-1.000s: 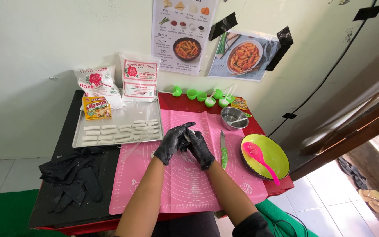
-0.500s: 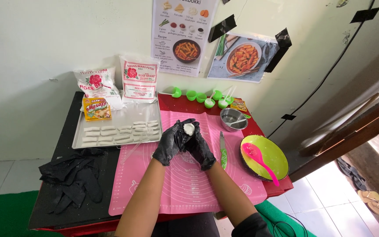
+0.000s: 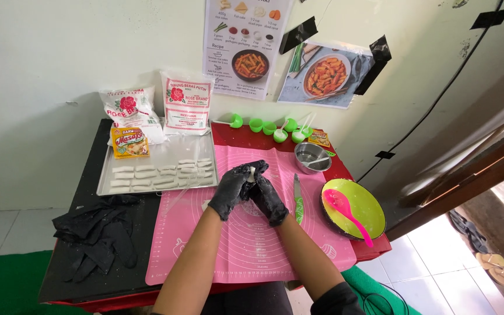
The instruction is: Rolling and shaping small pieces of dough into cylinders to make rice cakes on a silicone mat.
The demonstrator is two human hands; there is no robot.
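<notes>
Centre of frame: left hand (image 3: 233, 191) and right hand (image 3: 268, 198), both in black gloves, fingers curled and pressed together around a small white dough piece (image 3: 251, 173), over the pink silicone mat (image 3: 217, 245). Left of them, a metal tray (image 3: 164, 157) with dough sticks (image 3: 161, 172). Just right, a green-handled knife (image 3: 298, 201); further right, a pink spatula (image 3: 345, 210) on a green plate (image 3: 367, 203).

Bright daylight, sharp, wide-angle edge distortion
</notes>
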